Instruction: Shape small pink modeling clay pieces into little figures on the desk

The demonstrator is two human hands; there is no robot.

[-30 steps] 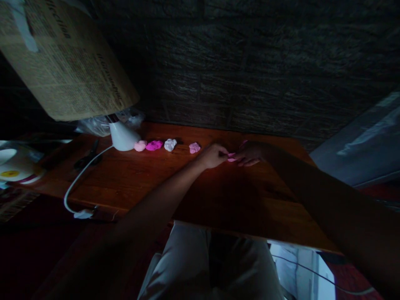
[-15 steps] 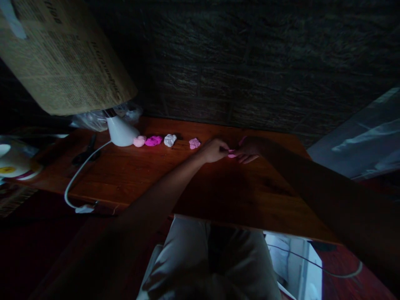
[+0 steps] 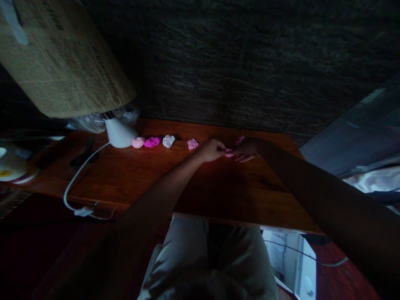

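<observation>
My left hand [image 3: 213,150] is closed in a pinch on a small pink piece of modelling clay [image 3: 229,153], low over the wooden table. On the clay's other side, my right hand [image 3: 248,149] has its fingers stretched out and slightly apart, their tips at the clay's edge. Its thumb is hard to make out in the dim light. Another pink clay piece [image 3: 240,140] shows just behind the right hand. Left of my hands is a crinkled pink lump [image 3: 193,144], then a white lump [image 3: 168,141], a magenta lump [image 3: 152,142] and a pale pink lump [image 3: 138,142].
A lamp with a white base [image 3: 119,134] and newspaper-print shade [image 3: 81,71] stands at the left of the wooden table [image 3: 134,171]. Its white cord [image 3: 67,187] hangs over the front edge. Dark scissors [image 3: 85,156] lie left of it. A dark brick wall [image 3: 218,75] rises behind.
The view has shifted slightly. My right fingers have spread a little, and the pink piece behind that hand shows more. My left hand keeps its pinch on the clay.
</observation>
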